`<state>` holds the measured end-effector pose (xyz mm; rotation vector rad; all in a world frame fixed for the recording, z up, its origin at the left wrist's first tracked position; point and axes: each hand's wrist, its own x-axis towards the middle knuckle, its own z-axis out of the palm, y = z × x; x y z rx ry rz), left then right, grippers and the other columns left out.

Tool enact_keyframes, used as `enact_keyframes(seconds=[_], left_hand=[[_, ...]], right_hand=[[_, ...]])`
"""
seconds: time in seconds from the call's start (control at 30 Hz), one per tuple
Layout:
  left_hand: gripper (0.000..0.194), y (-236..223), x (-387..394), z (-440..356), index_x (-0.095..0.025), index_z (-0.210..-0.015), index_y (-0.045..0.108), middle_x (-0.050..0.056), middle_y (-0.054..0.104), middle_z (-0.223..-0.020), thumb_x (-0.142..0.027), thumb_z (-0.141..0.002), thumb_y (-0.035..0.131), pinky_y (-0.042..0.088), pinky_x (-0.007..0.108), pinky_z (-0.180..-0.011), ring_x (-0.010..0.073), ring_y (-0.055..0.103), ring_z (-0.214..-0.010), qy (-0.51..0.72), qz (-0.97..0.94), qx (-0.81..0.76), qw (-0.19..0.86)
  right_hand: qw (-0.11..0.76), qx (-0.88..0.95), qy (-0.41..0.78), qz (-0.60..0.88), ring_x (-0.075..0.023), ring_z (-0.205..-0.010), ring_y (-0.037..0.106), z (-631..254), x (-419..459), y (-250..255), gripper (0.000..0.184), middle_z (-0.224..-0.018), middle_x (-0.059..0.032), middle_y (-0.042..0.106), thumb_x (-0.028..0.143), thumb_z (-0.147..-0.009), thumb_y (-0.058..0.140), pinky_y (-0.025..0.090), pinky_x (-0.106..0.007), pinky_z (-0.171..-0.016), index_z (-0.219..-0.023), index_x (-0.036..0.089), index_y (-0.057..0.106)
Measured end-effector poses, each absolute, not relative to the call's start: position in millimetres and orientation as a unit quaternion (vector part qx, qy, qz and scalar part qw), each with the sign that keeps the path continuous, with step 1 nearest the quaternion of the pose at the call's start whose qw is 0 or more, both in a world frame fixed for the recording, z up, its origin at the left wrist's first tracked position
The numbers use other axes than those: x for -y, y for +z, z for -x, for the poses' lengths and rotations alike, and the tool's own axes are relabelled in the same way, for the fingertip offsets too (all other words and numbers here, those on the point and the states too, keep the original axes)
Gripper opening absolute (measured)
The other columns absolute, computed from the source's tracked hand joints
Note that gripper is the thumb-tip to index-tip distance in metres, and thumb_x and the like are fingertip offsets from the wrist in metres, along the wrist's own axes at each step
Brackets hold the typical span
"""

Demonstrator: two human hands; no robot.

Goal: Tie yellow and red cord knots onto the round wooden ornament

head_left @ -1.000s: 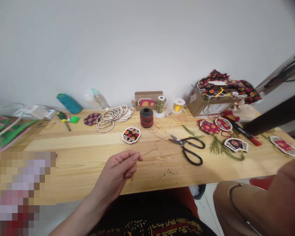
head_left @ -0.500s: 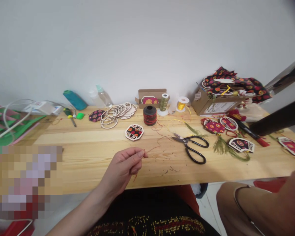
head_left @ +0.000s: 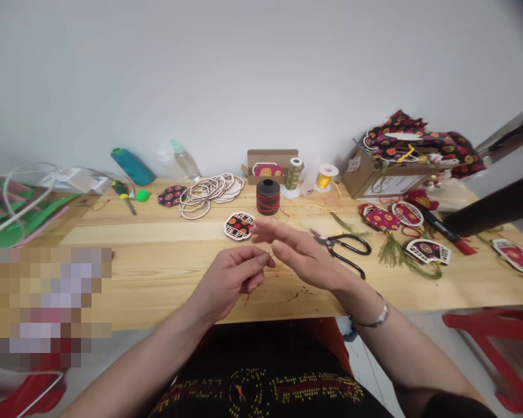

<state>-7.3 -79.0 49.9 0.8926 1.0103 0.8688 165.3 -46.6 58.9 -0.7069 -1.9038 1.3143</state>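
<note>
Pinched between thumb and forefinger of my left hand is a thin red thread, its tail hanging below the fist. My right hand is just right of it, fingers stretched out toward the left and thumb apart, with no object visible in it. Beyond the fingertips lies a white-framed octagonal ornament with dark patterned fabric. Behind the hands stands a dark spool of red thread. Black-handled scissors lie partly hidden behind my right hand.
Wooden outline frames lie in a pile at back left. Green spool and yellow spool stand near the wall. On the right are tasselled ornaments, a cardboard box with fabric, and a black post.
My right hand has come in from the lower right to beside my left hand, fingers outstretched. My left hand keeps its pinch on the thread. The view has shifted slightly.
</note>
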Motion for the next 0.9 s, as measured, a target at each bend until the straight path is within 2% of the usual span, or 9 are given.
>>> enact_keyframes(seconds=[0.07, 0.1, 0.17, 0.23, 0.4, 0.5, 0.67, 0.8, 0.9], left_hand=[[0.017, 48.2, 76.5, 9.2, -0.015, -0.073, 0.067, -0.005, 0.045, -0.045, -0.032, -0.076, 0.067, 0.018, 0.020, -0.043, 0.0046, 0.032, -0.042, 0.374, -0.413, -0.460, 0.691], [0.017, 47.0, 75.7, 11.2, -0.015, -0.074, 0.067, -0.005, 0.046, -0.045, -0.032, -0.075, 0.067, 0.018, 0.020, -0.043, 0.0049, 0.031, -0.042, 0.367, -0.419, -0.466, 0.687], [0.017, 44.1, 75.4, 17.0, -0.015, -0.075, 0.068, -0.004, 0.046, -0.046, -0.033, -0.075, 0.066, 0.018, 0.020, -0.043, 0.0052, 0.031, -0.042, 0.355, -0.426, -0.482, 0.678], [0.018, 40.2, 76.7, 24.9, -0.015, -0.073, 0.068, -0.004, 0.045, -0.045, -0.032, -0.075, 0.066, 0.020, 0.020, -0.044, 0.0058, 0.032, -0.042, 0.347, -0.426, -0.499, 0.671], [0.020, 29.2, 80.8, 53.4, -0.014, -0.069, 0.068, -0.003, 0.047, -0.047, -0.034, -0.072, 0.069, 0.021, 0.020, -0.045, 0.0067, 0.035, -0.044, 0.361, -0.414, -0.539, 0.638], [0.022, 26.1, 80.4, 75.5, -0.013, -0.069, 0.069, -0.002, 0.048, -0.046, -0.035, -0.070, 0.071, 0.022, 0.020, -0.045, 0.0071, 0.035, -0.044, 0.377, -0.417, -0.576, 0.593], [0.023, 33.0, 78.2, 106.9, -0.015, -0.068, 0.068, -0.003, 0.048, -0.048, -0.037, -0.070, 0.073, 0.025, 0.020, -0.046, 0.0079, 0.036, -0.046, 0.401, -0.446, -0.615, 0.513], [0.027, 42.7, 80.1, 125.8, -0.017, -0.056, 0.061, -0.004, 0.047, -0.048, -0.035, -0.076, 0.068, 0.029, 0.020, -0.053, 0.0092, 0.038, -0.051, 0.370, -0.491, -0.647, 0.451], [0.017, 43.6, 81.0, 147.2, -0.020, -0.064, 0.065, -0.005, 0.052, -0.052, -0.033, -0.074, 0.070, 0.029, 0.020, -0.054, 0.0109, 0.040, -0.055, 0.351, -0.502, -0.690, 0.386]], right_hand=[[0.291, 0.758, 0.512, 0.280, -0.0148, -0.088, 0.062, -163.3, 36.8, 50.0, 0.032, -0.102, -0.0068, 0.069, 0.036, -0.090, 0.051, 0.049, -0.028, -0.076, -0.114, 0.019, 0.064], [0.285, 0.764, 0.499, 0.293, -0.0128, -0.077, 0.060, -165.2, 32.5, 47.9, 0.027, -0.088, -0.0049, 0.070, 0.035, -0.087, 0.056, 0.047, -0.026, -0.069, -0.102, 0.017, 0.070], [0.312, 0.753, 0.466, 0.343, -0.0093, -0.061, 0.053, -174.0, 24.5, 48.0, 0.019, -0.066, -0.0009, 0.065, 0.033, -0.079, 0.066, 0.042, -0.022, -0.057, -0.079, 0.015, 0.073], [0.364, 0.710, 0.440, 0.412, -0.0073, -0.052, 0.046, -187.4, 16.5, 51.6, 0.018, -0.057, 0.0014, 0.060, 0.032, -0.075, 0.069, 0.037, -0.021, -0.051, -0.068, 0.015, 0.071], [0.529, 0.575, 0.350, 0.517, -0.0070, -0.045, 0.039, -222.5, -0.8, 58.7, 0.018, -0.048, 0.0033, 0.053, 0.034, -0.067, 0.074, 0.028, -0.021, -0.042, -0.070, 0.016, 0.074], [0.591, 0.515, 0.308, 0.539, -0.0058, -0.041, 0.032, -234.8, -5.0, 58.1, 0.020, -0.046, 0.0041, 0.049, 0.034, -0.064, 0.076, 0.023, -0.021, -0.039, -0.071, 0.016, 0.074], [0.631, 0.475, 0.282, 0.545, -0.0044, -0.038, 0.029, -243.0, -3.0, 56.4, 0.021, -0.041, 0.0066, 0.043, 0.033, -0.063, 0.077, 0.019, -0.020, -0.038, -0.070, 0.014, 0.073], [0.650, 0.475, 0.264, 0.531, -0.0053, -0.038, 0.033, -248.9, 1.5, 61.0, 0.021, -0.041, 0.0072, 0.044, 0.033, -0.065, 0.076, 0.023, -0.021, -0.038, -0.073, 0.014, 0.073], [0.676, 0.464, 0.246, 0.517, -0.0057, -0.039, 0.034, -255.1, 4.1, 67.8, 0.018, -0.042, 0.0072, 0.045, 0.031, -0.066, 0.077, 0.025, -0.022, -0.038, -0.072, 0.016, 0.072]])
